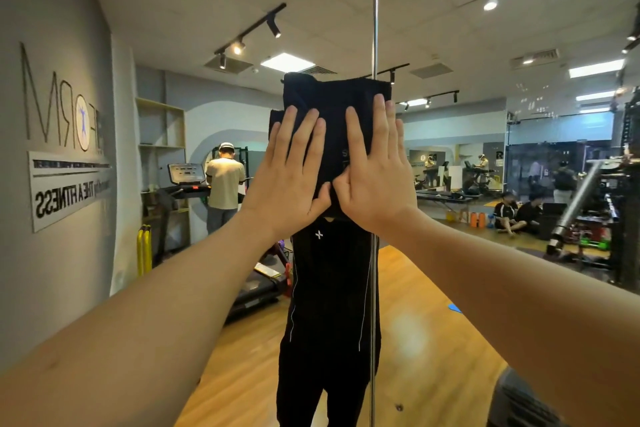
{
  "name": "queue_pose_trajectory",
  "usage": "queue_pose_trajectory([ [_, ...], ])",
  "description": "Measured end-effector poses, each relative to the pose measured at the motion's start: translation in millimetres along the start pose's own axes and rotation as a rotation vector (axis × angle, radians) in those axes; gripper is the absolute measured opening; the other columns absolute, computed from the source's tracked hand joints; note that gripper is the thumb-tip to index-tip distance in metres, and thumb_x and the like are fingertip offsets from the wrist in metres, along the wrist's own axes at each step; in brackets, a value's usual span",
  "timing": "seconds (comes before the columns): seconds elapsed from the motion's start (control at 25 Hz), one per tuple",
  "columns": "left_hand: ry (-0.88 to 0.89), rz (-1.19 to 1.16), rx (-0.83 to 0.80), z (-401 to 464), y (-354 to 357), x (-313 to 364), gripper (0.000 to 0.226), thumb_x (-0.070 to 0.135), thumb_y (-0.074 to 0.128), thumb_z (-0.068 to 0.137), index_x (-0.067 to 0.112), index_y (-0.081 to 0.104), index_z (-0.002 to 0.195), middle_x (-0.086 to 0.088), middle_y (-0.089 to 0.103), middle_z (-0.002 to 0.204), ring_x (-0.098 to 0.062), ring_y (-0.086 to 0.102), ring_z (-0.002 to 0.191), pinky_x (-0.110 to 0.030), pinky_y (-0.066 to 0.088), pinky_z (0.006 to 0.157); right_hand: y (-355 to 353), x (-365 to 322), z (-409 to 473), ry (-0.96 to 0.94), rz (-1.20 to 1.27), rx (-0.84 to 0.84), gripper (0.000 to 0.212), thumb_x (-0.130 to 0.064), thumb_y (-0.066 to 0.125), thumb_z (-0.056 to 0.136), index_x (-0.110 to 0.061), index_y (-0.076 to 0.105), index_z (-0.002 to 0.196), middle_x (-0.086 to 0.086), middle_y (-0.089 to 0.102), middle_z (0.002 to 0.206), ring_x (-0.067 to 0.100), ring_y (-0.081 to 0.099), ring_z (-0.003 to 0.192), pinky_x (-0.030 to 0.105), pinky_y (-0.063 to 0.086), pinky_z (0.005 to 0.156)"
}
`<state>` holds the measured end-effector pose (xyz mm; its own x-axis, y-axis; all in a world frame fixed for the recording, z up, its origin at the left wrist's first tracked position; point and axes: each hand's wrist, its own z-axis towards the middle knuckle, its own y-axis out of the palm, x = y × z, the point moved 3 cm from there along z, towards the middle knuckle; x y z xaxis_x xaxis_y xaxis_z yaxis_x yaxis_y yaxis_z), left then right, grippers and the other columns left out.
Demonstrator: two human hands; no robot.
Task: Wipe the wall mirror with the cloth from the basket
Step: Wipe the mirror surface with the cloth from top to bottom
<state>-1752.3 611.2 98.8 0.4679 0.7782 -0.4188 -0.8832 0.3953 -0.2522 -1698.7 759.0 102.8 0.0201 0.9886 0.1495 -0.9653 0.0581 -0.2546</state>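
Dark cloth [334, 104] pressed flat against wall mirror [485, 156] by left hand [289, 170] and right hand [375, 166], fingers straight, spreading pressure for wiping; folded, apparently.

Both forearms [180, 291] are seen bare, no sleeves or jewellery; black top with thin white piping [329, 288] is reflected in mirror.

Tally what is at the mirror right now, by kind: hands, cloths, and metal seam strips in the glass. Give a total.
Hands pressed flat on the cloth: 2, left hand and right hand
Dark cloth: 1
Vertical metal seam strip of the wall mirror: 1
Total: 4
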Motion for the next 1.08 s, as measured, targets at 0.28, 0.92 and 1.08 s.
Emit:
queue_pose_trajectory([
  [0.28,0.001,0.064,-0.067,-22.7,-5.1,-42.3,0.087,0.051,0.042,0.099,-0.001,0.009,0.161,-0.022,0.010,0.169,-0.041,0.003,0.158,-0.056,0.018,0.127,14.1,-44.2,6.9,0.008,0.019,-0.039,0.084,-0.042,0.041,0.094,-0.010,0.007,0.164,0.028,-0.005,0.169,0.043,-0.007,0.157,0.050,-0.002,0.128],
  [0.92,-0.022,0.099,-0.131,-110.6,-26.1,-234.3,0.087,0.052,0.038,0.098,-0.002,0.010,0.161,-0.023,0.010,0.169,-0.041,0.005,0.158,-0.057,0.029,0.123,74.1,-239.1,60.5,-0.024,0.112,0.000,0.085,-0.045,0.036,0.090,-0.008,0.012,0.163,0.032,-0.001,0.167,0.048,-0.004,0.156,0.060,0.009,0.127],
  [1.08,-0.034,0.089,-0.106,-140.3,-29.4,-292.5,0.087,0.051,0.039,0.097,-0.003,0.013,0.161,-0.022,0.011,0.169,-0.040,0.005,0.158,-0.051,0.027,0.125,92.2,-297.8,77.7,-0.065,0.106,-0.013,0.088,-0.045,0.044,0.092,-0.009,0.008,0.164,0.031,-0.004,0.167,0.047,-0.007,0.156,0.059,0.006,0.128],
])
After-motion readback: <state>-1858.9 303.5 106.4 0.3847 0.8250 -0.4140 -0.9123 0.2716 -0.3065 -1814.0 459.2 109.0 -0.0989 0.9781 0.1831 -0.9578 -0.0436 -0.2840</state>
